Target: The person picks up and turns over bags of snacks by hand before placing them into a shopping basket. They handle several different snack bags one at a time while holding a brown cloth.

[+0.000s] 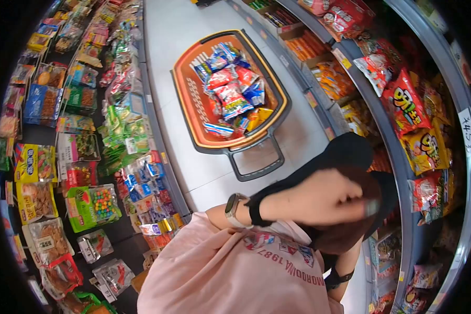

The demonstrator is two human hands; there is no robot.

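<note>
My left hand (319,199), with a watch (233,208) and a black band on its wrist, reaches across my front. Its fingers are curled and slightly blurred, and whatever they may hold cannot be made out. Behind and below that hand lies a dark brown and black shape (353,149), possibly clothing. My right forearm with a black band (340,280) shows low on the right; the right hand itself is hidden behind the dark shape. Ahead on the floor stands an orange shopping basket (186,99) with a black handle (261,175), holding several snack packets (231,100).
Shelving runs along both sides of the narrow aisle. Hanging snack bags (94,206) fill the left side. On the right, shelves carry a red snack bag (405,104), a yellow bag (426,149) and boxed packets (332,78). Pale floor tiles (167,26) surround the basket.
</note>
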